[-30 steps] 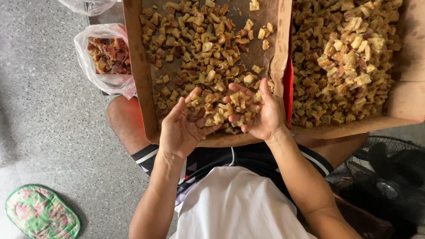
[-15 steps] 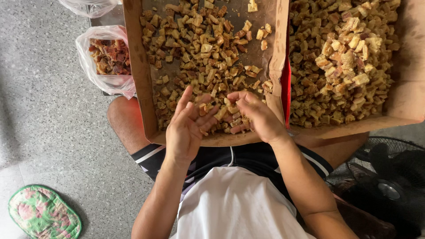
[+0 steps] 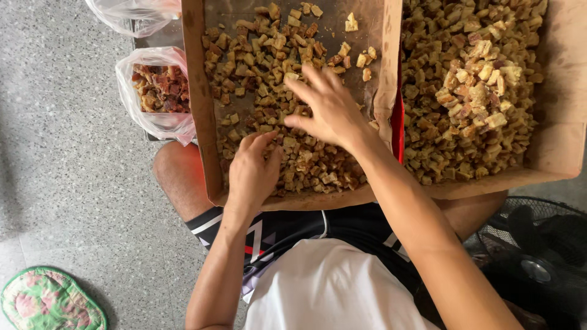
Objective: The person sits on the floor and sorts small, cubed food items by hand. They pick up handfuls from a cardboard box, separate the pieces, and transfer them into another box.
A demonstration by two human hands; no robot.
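Head view, landmark: the left cardboard tray (image 3: 197, 98), rested across the person's lap, is taken as reference.
Contents: small brown and tan cubed pieces (image 3: 257, 55) are spread over the tray floor, thickest toward the near edge.
Left hand (image 3: 252, 174): laid palm down on the pieces near the tray's near edge, fingers loosely curled and together; whether a piece is pinched beneath cannot be told.
Right hand (image 3: 327, 110): placed further into the tray, near its right wall, fingers spread wide and open, fingertips touching the pieces; nothing is seen gripped.
Right of the tray: a second cardboard tray (image 3: 559, 153), touching it, is heaped with similar pieces.
Left of the tray: a clear plastic bag (image 3: 156, 122) of darker reddish pieces is seen on the speckled floor (image 3: 61, 153).
Further left and nearer: a green floral pad (image 3: 46, 302).
Right and nearer: a black fan (image 3: 538, 263).
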